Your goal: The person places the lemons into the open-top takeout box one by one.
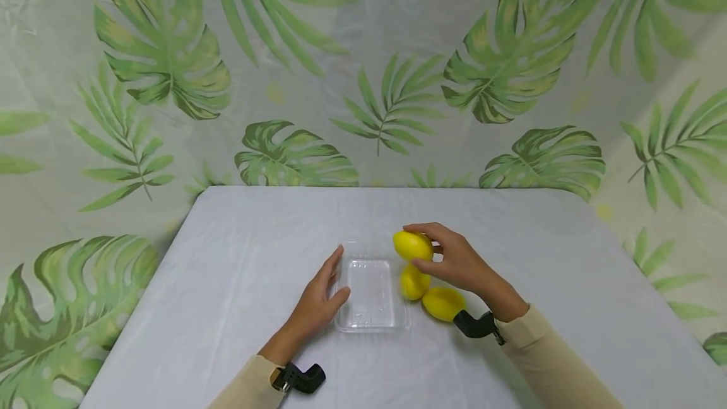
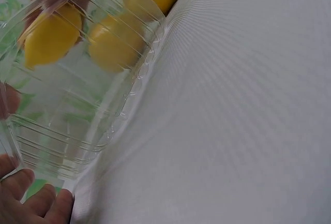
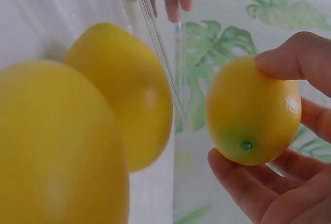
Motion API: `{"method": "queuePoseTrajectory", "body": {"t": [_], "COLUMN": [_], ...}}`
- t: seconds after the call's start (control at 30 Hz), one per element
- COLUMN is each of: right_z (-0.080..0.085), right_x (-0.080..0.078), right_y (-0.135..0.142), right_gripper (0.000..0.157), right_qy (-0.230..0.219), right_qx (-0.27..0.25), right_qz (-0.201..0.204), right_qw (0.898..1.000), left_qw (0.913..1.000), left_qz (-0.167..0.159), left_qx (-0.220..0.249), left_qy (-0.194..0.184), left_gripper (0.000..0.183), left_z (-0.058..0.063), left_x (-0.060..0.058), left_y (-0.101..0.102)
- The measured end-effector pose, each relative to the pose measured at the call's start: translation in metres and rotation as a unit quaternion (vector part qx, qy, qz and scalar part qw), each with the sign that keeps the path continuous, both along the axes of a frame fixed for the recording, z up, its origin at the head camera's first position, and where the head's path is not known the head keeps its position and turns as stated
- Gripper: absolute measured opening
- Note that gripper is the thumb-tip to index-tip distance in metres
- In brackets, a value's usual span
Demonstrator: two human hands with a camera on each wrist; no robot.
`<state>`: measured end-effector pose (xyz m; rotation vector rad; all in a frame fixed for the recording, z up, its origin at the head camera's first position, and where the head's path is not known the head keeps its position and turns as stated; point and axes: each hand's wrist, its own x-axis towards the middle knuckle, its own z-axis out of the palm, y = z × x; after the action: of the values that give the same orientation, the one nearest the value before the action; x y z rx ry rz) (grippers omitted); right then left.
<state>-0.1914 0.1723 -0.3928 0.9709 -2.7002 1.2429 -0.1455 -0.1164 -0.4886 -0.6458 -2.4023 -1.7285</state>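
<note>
Between finger and thumb my right hand (image 1: 461,265) grips a yellow lemon (image 1: 411,245), raised at the container's right side. Its green stem end (image 3: 247,145) faces the right wrist camera. Below it are two more lemons: one (image 1: 415,284) close against the container's right edge, the other (image 1: 443,304) nearer me, partly behind the wrist camera. A clear plastic container (image 1: 370,295) stands before me with nothing inside. My left hand (image 1: 315,303) holds its left side, thumb over the rim and fingers (image 2: 41,199) along the outside.
A white cloth (image 1: 255,238) covers the table. Behind it hangs a leaf-patterned backdrop (image 1: 386,17). A black wrist camera (image 1: 477,324) sits on the right wrist, another (image 1: 301,377) on the left.
</note>
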Motion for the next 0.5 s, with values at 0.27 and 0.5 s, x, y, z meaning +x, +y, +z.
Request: {"method": "queuePoseTrajectory", "body": {"t": [0.27,0.5], "right_z": [-0.005,-0.008], "right_x": [0.000,0.002], "right_y": [-0.015,-0.029], "right_gripper": [0.051,0.051], "right_qy": [0.003,0.019], "right_qx": [0.007,-0.003], "right_qz": [0.003,0.015], "right_qw": [1.000,1.000], "left_qw": [1.0000,1.0000], "left_qz": [-0.002,0.002], "left_qx": [-0.004,-0.006], "left_qy": [0.005,-0.002], "left_gripper": [0.072,0.073], "left_z": [0.000,0.002], "left_x": [0.001,0.002], "left_y": [0.001,0.000]}}
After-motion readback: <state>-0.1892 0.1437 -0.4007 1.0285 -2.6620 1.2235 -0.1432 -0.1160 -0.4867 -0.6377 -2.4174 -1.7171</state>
